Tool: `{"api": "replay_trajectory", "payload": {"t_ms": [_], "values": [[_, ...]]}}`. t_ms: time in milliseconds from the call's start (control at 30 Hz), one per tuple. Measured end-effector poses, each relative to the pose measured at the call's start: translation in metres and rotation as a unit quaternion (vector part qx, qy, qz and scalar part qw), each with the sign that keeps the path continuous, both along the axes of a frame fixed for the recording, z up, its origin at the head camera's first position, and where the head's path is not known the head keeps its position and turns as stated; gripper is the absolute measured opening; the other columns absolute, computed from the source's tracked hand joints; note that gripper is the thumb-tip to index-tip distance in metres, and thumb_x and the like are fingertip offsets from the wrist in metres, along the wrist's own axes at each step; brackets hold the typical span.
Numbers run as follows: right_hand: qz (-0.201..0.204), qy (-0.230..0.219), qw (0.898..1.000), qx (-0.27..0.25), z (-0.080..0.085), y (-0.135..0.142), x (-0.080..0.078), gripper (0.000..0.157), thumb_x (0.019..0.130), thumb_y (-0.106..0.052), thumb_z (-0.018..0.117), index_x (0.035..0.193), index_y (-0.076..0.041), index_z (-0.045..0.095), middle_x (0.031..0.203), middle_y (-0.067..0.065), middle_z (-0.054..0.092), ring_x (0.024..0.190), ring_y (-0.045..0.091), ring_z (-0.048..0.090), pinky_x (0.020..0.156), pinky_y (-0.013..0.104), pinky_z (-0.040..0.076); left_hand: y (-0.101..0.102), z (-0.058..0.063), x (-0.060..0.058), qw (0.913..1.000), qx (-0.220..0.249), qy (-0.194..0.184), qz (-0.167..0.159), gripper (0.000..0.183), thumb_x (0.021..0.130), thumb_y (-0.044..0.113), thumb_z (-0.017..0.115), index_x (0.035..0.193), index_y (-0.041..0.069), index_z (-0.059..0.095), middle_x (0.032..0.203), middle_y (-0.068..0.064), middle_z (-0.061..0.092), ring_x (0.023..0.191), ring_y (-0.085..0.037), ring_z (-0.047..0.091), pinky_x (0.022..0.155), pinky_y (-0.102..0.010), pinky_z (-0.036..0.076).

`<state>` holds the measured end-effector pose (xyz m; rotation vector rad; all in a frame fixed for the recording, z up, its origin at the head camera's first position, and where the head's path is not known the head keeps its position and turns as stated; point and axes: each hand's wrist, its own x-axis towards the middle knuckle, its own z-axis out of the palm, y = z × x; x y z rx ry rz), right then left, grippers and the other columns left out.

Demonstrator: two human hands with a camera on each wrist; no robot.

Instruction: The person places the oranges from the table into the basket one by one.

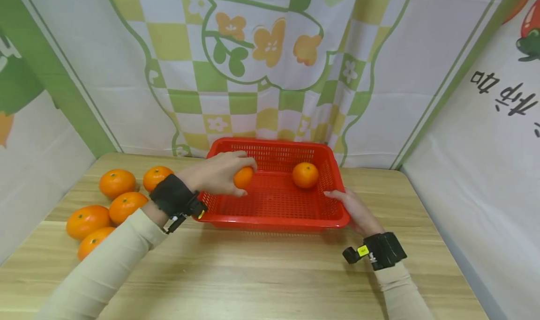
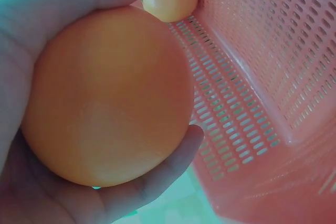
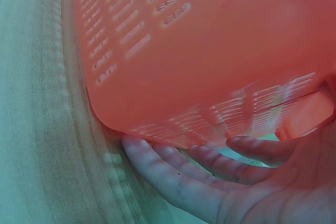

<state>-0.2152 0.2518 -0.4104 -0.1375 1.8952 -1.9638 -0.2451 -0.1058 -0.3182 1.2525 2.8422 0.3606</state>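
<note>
My left hand (image 1: pixel 217 171) grips an orange (image 1: pixel 243 177) above the left part of a red plastic basket (image 1: pixel 274 222). In the left wrist view, thumb and fingers curve round that orange (image 2: pixel 107 98), and the slotted basket wall (image 2: pixel 273 40) lies beyond it. Another orange (image 1: pixel 305 175) rests inside the basket, toward the right. At the basket's right end, my right hand (image 1: pixel 357 212) holds the rim, its thumb over the inside edge. From the right wrist view, the fingers (image 3: pixel 173 182) lie along the outside of the wall, near the tabletop.
Several oranges (image 1: pixel 87 221) sit together on the wooden table (image 1: pixel 236 273), left of the basket and partly behind my left forearm. A patterned curtain (image 1: pixel 261 109) hangs right behind the basket. White panels with green borders enclose the table's left and right sides.
</note>
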Motion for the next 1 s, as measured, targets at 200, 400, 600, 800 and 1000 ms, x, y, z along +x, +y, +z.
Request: {"api": "replay_trajectory", "payload": {"t_ms": [200,400,600,800,1000], "values": [[0.002,0.001,1.0,-0.004,-0.001,0.0,0.001,0.054,0.097,-0.022,0.049,0.141,0.003,0.028,0.133,0.035,0.039,0.11,0.048,0.049,0.083,0.048,0.05,0.007,-0.002,-0.006,1.0,-0.003,0.0,-0.009,0.047,0.07,0.037,0.079,0.109,0.024,0.055,0.101,0.003,0.051,0.08,-0.015,0.05,0.064,-0.03,0.048],[0.005,-0.003,1.0,-0.008,0.0,0.0,0.002,0.055,0.098,-0.022,0.049,0.142,0.001,0.026,0.135,0.035,0.038,0.109,0.048,0.048,0.083,0.05,0.049,0.016,-0.004,-0.012,0.9999,0.001,0.001,-0.015,0.047,0.07,0.037,0.078,0.109,0.024,0.055,0.1,0.004,0.051,0.08,-0.015,0.049,0.065,-0.031,0.047],[0.005,0.0,1.0,-0.003,0.0,0.001,0.001,0.056,0.097,-0.023,0.049,0.142,0.001,0.026,0.134,0.035,0.039,0.11,0.048,0.049,0.084,0.051,0.049,0.026,-0.005,-0.019,0.9998,-0.004,0.002,-0.019,0.047,0.071,0.038,0.078,0.109,0.023,0.055,0.102,0.003,0.051,0.084,-0.015,0.048,0.067,-0.032,0.046],[0.003,0.005,1.0,0.0,-0.001,0.001,0.0,0.055,0.098,-0.023,0.049,0.141,0.002,0.027,0.134,0.034,0.039,0.11,0.048,0.049,0.084,0.05,0.049,0.036,-0.009,-0.023,0.9998,-0.003,-0.011,-0.019,0.046,0.071,0.037,0.078,0.109,0.023,0.055,0.105,0.003,0.051,0.091,-0.015,0.047,0.072,-0.033,0.046],[0.007,0.005,1.0,-0.004,-0.001,0.001,0.001,0.058,0.097,-0.024,0.051,0.142,0.001,0.026,0.134,0.035,0.039,0.11,0.048,0.048,0.083,0.049,0.05,0.042,-0.014,-0.028,0.9997,-0.002,-0.012,-0.022,0.046,0.071,0.038,0.078,0.109,0.023,0.055,0.102,0.005,0.051,0.085,-0.013,0.048,0.071,-0.03,0.047]]}}
